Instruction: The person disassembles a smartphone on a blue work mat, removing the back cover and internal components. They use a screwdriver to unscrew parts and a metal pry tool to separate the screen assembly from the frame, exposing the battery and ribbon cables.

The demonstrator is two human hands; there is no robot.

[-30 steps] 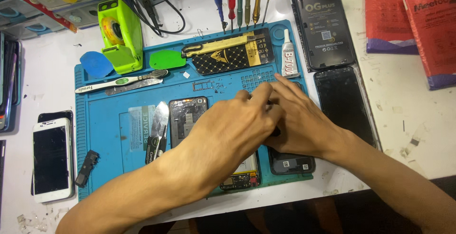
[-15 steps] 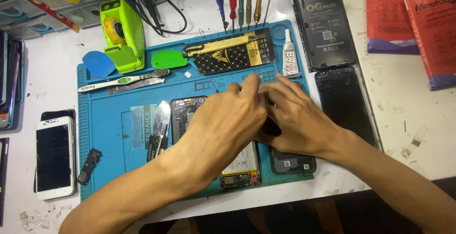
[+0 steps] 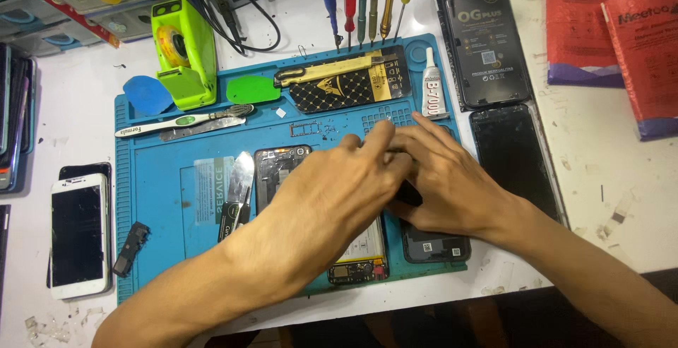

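Both hands stayed bunched over the opened phone (image 3: 282,171) mid-mat, left hand (image 3: 339,185) and right hand (image 3: 445,178) shifting slightly toward the blue mat's (image 3: 162,199) far edge, fingertips pinched together on something hidden, grip unclear, work apparently continuing.

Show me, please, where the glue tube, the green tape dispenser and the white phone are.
glue tube (image 3: 432,93): head view, on its white body.
green tape dispenser (image 3: 189,51): head view, on its side.
white phone (image 3: 79,235): head view, on its dark screen.
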